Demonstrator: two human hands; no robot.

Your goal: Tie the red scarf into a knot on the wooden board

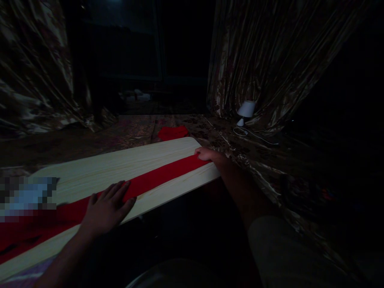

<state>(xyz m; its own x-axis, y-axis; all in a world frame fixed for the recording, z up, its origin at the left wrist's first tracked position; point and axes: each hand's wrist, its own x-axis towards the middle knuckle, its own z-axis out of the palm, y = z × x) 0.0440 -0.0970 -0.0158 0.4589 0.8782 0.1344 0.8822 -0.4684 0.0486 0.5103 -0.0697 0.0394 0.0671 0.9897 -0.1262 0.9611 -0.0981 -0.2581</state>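
A long strip of red cloth [159, 176] lies along a pale board with a wood-grain surface [120, 164]. My left hand [108, 206] rests flat on the cloth near the middle, fingers stretched out. At the board's right end, my right hand [205, 154] has its fingers curled on the end of the cloth. Toward the left the red cloth widens and runs out of view, with dark gaps or folds in it. A blurred, pixelated patch [30, 198] covers whatever lies at the board's left side.
Beyond the board sits a bunched red cloth [173, 133] on the patterned carpet [135, 130]. A small white lamp [246, 109] with its cord stands near the right curtain [240, 60]. Another curtain [36, 68] hangs at left. The room is very dark.
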